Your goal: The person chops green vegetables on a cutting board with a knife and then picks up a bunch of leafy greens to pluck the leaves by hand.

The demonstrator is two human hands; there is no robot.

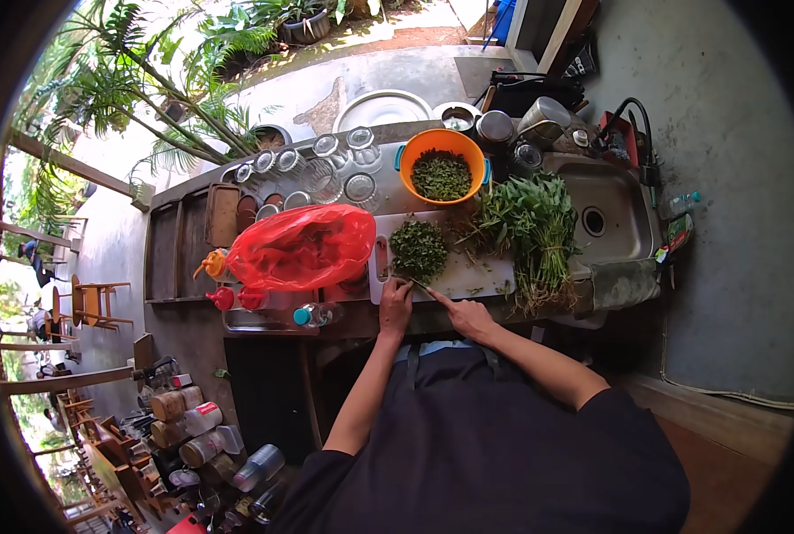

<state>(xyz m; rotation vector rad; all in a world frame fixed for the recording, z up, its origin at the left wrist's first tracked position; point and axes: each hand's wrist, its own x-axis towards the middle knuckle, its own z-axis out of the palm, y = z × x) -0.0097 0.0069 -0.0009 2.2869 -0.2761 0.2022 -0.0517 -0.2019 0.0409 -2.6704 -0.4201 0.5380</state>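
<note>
A pile of chopped greens [417, 248] lies on the white cutting board [461, 278]. My left hand [395, 303] is at the board's front edge, its fingers bent against the near side of the pile; anything between them is too small to make out. My right hand [470, 317] is closed around a knife [429, 292], whose blade points toward the fingers of my left hand. Long leafy stems with roots [544, 236] lie across the board's right end. Behind the board, an orange bowl [441, 141] holds more cut greens.
A red plastic bag [303, 247] sits left of the board, with glass jars [361, 189] behind it. A small bottle [315, 314] lies at the counter's front edge. The sink [624, 191] is at the right, with metal pots [544, 116] behind.
</note>
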